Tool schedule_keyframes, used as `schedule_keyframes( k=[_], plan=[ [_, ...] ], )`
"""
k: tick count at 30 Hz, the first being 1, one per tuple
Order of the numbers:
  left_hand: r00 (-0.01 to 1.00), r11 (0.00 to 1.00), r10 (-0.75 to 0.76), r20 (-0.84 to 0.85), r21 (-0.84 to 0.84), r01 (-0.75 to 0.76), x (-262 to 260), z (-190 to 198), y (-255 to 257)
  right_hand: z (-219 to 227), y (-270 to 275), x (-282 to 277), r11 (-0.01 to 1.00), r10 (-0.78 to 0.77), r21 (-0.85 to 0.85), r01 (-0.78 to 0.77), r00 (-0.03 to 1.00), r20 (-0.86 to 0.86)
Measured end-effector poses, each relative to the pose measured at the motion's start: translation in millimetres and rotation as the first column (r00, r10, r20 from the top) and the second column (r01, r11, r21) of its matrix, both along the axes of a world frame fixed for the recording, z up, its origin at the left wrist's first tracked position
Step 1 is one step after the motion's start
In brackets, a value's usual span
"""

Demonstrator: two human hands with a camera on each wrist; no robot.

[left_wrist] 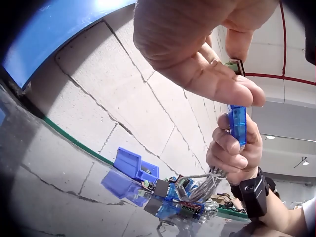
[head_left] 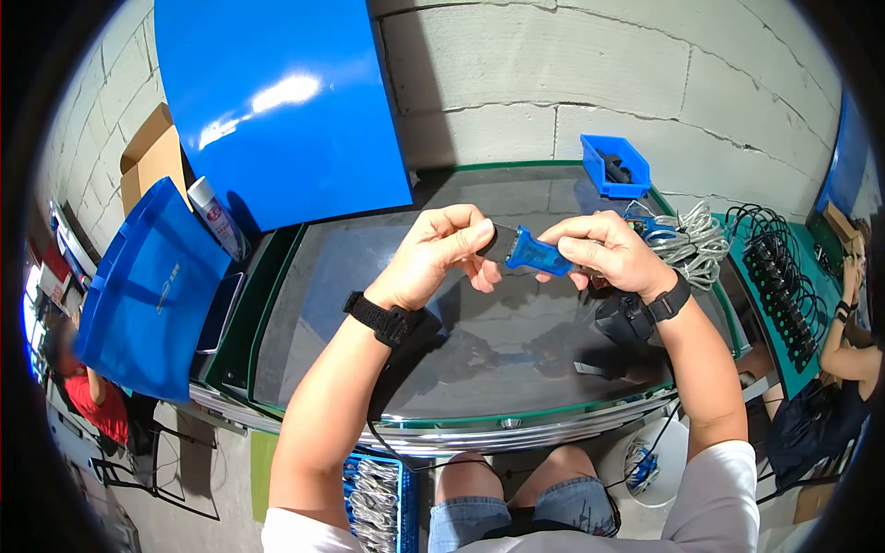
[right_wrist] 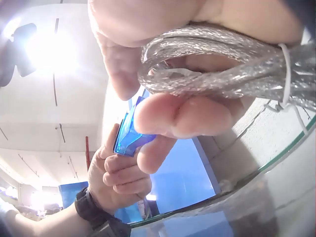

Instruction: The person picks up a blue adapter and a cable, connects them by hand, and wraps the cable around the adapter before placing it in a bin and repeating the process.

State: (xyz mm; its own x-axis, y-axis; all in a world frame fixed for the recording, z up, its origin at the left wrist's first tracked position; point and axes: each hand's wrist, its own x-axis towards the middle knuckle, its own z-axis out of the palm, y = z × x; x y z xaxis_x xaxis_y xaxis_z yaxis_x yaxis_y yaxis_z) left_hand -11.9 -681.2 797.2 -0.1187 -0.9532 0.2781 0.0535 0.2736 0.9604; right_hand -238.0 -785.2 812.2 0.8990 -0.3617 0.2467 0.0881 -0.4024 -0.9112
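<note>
In front of the chest, my right hand [head_left: 616, 249] holds a translucent blue connector housing [head_left: 542, 255], thumb on top and fingers beneath. A coiled grey braided cable [right_wrist: 197, 84], bound with a white tie, lies in the same palm in the right wrist view. From the housing's far end a dark flat piece [head_left: 498, 244] sticks out to the left. My left hand [head_left: 431, 251] pinches that piece between thumb and forefinger. In the left wrist view a small green board edge [left_wrist: 235, 66] shows between the left fingers, which partly hide it.
Tied grey cables [head_left: 687, 241] with blue connectors lie at the table's right, near a blue bin [head_left: 616, 168] of dark parts. A spray can [head_left: 219, 219] and blue panels stand left. Below are a blue basket [head_left: 406, 502] of cables and a white bucket [head_left: 671, 479]. People sit both sides.
</note>
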Motion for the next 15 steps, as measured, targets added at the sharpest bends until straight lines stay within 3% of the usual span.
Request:
schedule_keyframes(
  k=[15],
  plan=[
    [1.000,1.000,-0.002,0.006,0.002,0.002,2.4,-1.9,-2.1,-3.6,-0.2,2.9,0.999,-0.015,-0.032,0.014,0.999,-0.038]
  ],
)
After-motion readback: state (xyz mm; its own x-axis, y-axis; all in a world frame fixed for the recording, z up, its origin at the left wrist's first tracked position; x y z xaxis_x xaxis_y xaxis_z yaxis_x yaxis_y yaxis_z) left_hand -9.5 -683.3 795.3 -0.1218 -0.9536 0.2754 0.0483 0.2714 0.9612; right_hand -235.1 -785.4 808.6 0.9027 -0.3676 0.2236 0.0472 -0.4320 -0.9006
